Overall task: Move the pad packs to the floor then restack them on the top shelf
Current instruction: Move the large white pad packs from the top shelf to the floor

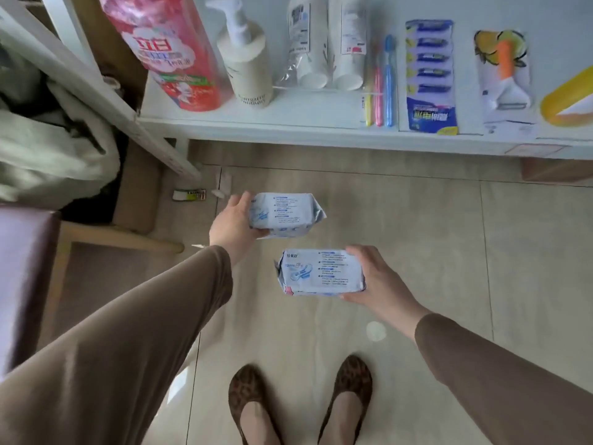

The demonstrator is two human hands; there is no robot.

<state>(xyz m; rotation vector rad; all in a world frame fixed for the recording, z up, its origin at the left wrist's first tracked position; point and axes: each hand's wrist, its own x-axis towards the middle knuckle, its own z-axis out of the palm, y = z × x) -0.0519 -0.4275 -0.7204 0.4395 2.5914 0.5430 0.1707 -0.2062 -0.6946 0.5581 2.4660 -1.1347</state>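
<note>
Two pale blue pad packs are held in the air above the tiled floor (417,239), in front of the white shelf (288,131). My left hand (232,224) grips the left end of the farther pad pack (284,213), thumb under it and fingers over the top. My right hand (373,281) grips the right end of the nearer pad pack (321,273), whose printed back faces up. The two packs are apart, the left one higher in the view and closer to the shelf edge.
On the shelf stand a red refill pouch (167,49), a cream pump bottle (245,59), paper cup sleeves (327,40), toothbrushes (380,81), a battery card (430,75) and a peeler card (505,78). A chair (29,271) and cloth pile are at left. My feet (298,403) stand below.
</note>
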